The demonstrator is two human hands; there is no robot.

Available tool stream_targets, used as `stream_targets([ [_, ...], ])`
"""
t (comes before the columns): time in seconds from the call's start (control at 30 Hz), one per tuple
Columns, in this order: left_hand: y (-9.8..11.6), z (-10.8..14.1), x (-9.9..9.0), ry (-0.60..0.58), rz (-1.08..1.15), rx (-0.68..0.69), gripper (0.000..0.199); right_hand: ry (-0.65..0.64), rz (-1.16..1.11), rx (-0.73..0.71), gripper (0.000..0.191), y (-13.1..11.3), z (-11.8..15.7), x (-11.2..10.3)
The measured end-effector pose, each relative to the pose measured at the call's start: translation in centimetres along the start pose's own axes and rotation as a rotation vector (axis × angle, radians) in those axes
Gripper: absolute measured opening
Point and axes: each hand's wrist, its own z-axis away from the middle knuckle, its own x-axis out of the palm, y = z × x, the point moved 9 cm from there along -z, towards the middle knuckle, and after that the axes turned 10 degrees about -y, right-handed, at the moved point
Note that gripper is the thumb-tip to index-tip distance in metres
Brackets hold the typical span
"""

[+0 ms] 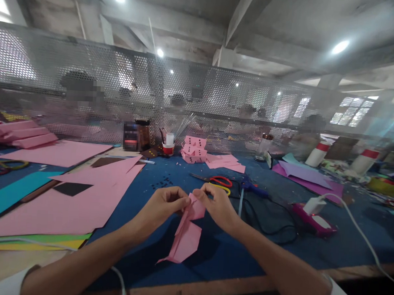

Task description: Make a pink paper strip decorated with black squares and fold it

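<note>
Blue tabletop [224, 262]; held pink paper [187, 240] slants near-left.

A folded pink paper piece [189, 243] is pinched at its far end between the fingertips of the left hand [165, 205] and right hand [218, 206], near the middle of the blue tabletop [241, 258]. Creased along its left side into a narrow, layered strip, the paper slants from far right to near left. Two angular flaps spread to the right, a notch between them, and a thin pointed tail juts out at the near left.
</note>
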Motion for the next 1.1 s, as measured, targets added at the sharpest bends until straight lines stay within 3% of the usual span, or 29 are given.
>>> stream_targets([
  [0.13,-0.1,0.0,0.0,0.008,0.0,0.003,0.025,-0.011,-0.009,-0.003,0.035,-0.2,0.0,0.1],
  [0.33,-0.1,0.0,0.6,-0.047,-0.012,0.038,0.021,-0.079,-0.061,-0.034,0.013,-1.2,0.0,0.6],
  [1.1,-0.2,-0.2,0.8,-0.101,0.073,0.007,0.018,-0.125,-0.054,-0.051,0.019,-1.1,0.1,0.9],
])
